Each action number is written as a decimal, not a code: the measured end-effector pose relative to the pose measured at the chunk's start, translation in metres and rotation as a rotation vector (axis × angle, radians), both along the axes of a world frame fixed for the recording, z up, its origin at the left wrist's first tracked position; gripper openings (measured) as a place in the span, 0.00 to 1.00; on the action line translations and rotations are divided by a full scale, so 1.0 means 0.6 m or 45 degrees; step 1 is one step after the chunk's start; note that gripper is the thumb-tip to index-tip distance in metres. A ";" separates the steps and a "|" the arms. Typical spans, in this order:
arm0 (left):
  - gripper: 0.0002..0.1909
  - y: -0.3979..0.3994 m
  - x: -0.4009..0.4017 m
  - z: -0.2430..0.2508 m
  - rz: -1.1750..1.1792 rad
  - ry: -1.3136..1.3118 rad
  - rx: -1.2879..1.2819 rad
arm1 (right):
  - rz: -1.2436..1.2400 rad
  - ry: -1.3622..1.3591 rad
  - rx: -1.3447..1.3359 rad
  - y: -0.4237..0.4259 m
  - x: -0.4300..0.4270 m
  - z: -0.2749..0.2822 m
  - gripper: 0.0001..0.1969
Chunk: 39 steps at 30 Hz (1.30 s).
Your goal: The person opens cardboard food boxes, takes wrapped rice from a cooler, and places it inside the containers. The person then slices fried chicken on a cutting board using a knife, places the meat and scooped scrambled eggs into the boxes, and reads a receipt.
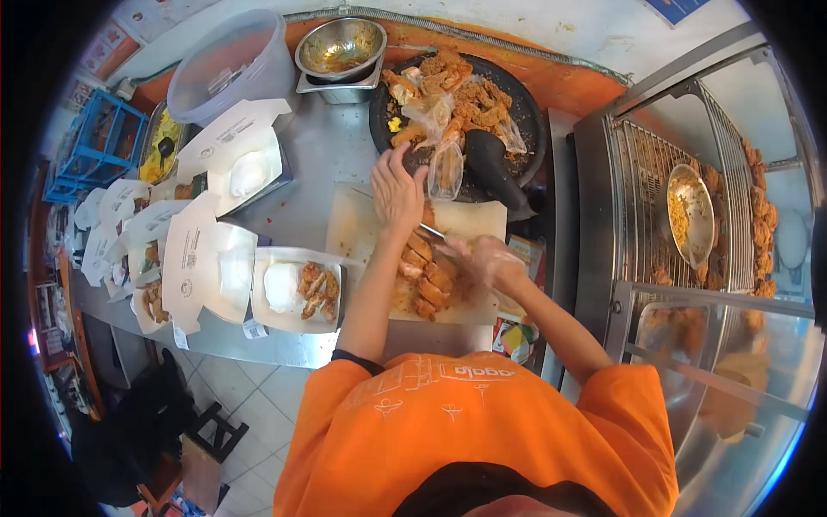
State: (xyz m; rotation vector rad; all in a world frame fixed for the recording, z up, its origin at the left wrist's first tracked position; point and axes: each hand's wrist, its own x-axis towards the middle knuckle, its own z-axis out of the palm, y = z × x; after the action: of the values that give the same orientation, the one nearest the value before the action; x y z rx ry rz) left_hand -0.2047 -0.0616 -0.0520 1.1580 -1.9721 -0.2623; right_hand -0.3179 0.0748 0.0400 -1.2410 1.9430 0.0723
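Note:
My right hand (488, 262), blurred and in a thin clear glove, grips a knife (431, 230) whose blade runs up and left beneath my other hand. My left hand (397, 190) lies over the blade's far part, fingers stretched and spread; whether its palm presses on the blade is hidden. Pieces of sliced fried chicken (434, 289) lie in a row on the pale cutting board (362, 220), below the blade. More of the chicken shows beside my left wrist. Beyond the board, a round black tray (530, 142) holds fried chicken (481, 103), plastic bags (446, 171) and a black utensil (497, 171).
Open white boxes stand on the left; a near one (339, 258) holds rice (282, 287) and chicken pieces (318, 291). Behind are a plastic tub (226, 71) and a steel bowl (342, 48). A display cabinet (594, 207) with racks of fried chicken borders the right.

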 end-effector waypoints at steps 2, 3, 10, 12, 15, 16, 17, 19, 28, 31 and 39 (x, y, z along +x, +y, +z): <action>0.29 -0.024 0.011 -0.002 0.060 -0.032 -0.016 | 0.037 -0.039 -0.032 -0.022 0.007 -0.005 0.37; 0.29 -0.029 0.012 0.009 0.091 -0.065 -0.026 | 0.046 -0.080 -0.059 -0.026 0.008 -0.007 0.37; 0.20 0.154 0.098 0.080 -0.393 0.713 0.190 | 0.116 0.434 -0.607 -0.009 0.000 -0.011 0.37; 0.17 0.208 0.180 0.080 -0.332 0.692 -0.099 | 0.146 0.268 -0.815 0.014 0.033 -0.029 0.40; 0.18 0.278 0.322 0.061 0.206 0.647 0.081 | 0.258 0.301 -0.971 0.068 0.100 -0.053 0.48; 0.17 0.291 0.357 0.078 0.395 0.561 0.065 | 0.354 0.510 -0.926 0.082 0.120 -0.063 0.52; 0.16 0.303 0.390 0.081 0.506 0.591 0.056 | 0.367 0.495 -0.934 0.091 0.129 -0.082 0.52; 0.14 0.309 0.441 0.097 0.638 0.603 0.040 | 0.194 0.252 -0.989 0.101 0.141 -0.105 0.48; 0.18 0.090 0.590 0.120 0.486 -0.145 0.482 | 0.188 0.275 -1.352 0.097 0.118 -0.155 0.33; 0.25 0.032 0.604 0.079 0.275 -0.284 0.428 | -0.078 0.102 -1.502 0.096 0.135 -0.142 0.26; 0.38 -0.002 0.586 0.071 0.008 -0.533 0.812 | -0.010 -1.117 -1.392 -0.143 0.316 0.141 0.35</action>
State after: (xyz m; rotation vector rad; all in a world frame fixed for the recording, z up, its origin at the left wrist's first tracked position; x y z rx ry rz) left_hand 0.1469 -0.0626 -0.0095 1.7294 -2.3253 -0.7341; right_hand -0.1281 -0.0111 0.1247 -1.5076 1.1300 -1.4484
